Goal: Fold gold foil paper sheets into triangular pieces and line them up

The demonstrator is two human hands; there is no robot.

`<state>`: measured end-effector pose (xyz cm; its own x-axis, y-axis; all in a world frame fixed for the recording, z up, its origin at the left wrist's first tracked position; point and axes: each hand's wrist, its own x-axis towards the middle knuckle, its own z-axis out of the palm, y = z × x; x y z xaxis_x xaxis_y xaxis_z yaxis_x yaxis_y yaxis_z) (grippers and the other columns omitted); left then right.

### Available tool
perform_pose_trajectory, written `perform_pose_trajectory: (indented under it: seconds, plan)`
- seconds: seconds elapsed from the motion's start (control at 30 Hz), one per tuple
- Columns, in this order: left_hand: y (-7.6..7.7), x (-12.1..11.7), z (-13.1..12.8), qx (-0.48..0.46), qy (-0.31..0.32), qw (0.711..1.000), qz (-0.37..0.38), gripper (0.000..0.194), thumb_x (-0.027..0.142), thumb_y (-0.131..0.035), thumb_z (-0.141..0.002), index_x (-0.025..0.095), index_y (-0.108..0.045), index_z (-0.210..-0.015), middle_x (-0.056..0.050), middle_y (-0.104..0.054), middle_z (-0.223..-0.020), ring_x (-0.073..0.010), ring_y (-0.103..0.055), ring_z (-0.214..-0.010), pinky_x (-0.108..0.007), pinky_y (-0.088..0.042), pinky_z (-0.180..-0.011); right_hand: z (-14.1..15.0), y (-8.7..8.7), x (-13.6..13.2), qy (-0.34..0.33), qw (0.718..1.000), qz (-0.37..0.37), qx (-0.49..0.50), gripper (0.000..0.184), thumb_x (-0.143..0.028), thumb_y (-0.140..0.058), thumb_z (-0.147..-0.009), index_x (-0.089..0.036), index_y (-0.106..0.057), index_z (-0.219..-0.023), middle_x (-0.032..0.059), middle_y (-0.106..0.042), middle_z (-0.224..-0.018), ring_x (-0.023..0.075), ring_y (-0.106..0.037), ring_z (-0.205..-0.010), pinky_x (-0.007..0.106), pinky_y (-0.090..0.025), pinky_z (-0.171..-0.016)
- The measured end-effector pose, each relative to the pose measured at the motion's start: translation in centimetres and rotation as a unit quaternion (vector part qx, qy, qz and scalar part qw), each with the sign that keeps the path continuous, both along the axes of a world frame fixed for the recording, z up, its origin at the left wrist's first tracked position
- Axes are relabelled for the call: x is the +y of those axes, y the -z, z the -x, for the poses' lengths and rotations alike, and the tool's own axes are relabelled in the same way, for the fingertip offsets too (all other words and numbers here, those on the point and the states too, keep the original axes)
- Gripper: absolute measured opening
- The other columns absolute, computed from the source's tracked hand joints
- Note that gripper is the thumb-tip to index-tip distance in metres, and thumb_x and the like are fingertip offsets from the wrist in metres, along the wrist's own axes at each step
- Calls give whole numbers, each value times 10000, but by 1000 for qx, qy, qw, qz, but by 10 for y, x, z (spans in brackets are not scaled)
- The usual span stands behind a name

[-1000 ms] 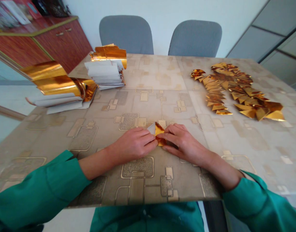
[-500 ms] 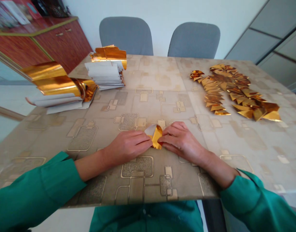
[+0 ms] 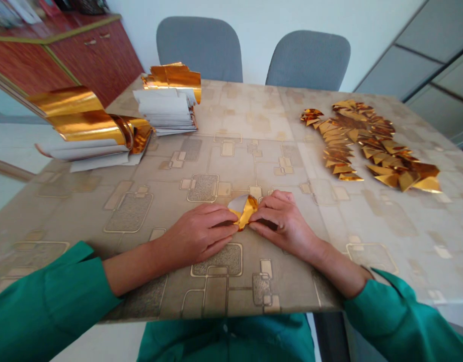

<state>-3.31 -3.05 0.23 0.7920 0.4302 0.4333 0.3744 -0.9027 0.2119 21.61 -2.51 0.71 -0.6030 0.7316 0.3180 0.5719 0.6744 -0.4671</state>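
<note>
Left hand (image 3: pixel 199 234) and right hand (image 3: pixel 282 221) closed narrowly on a small gold-foil fold (image 3: pixel 244 211), lower centre of frame, near the table (image 3: pixel 254 113) front edge. Open table beyond. Folded gold triangles (image 3: pixel 367 146) upper right; foil sheet stacks (image 3: pixel 169 98) upper left.

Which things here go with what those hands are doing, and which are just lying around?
In use:
left hand
right hand
small folded gold foil piece
white-backed gold foil stack
curled gold foil stack
rows of folded gold foil triangles

Just lying about:
two grey fabric chairs
red-brown wooden cabinet
</note>
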Motion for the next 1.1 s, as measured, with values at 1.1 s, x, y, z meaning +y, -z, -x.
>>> perform_pose_trajectory:
  seconds: [1.1]
  plan:
    - [0,-5,-3,63,-5,998,20,293,236,-472,-991,116,-621,-1214,-122,-661,-1116,-237,-611,-1073,-414,-518,-980,18,8,-11,148,988,9,-41,162,-253,-693,-857,-210,-569,-762,-23,-603,-644,163,-501,-666,322,-275,-692]
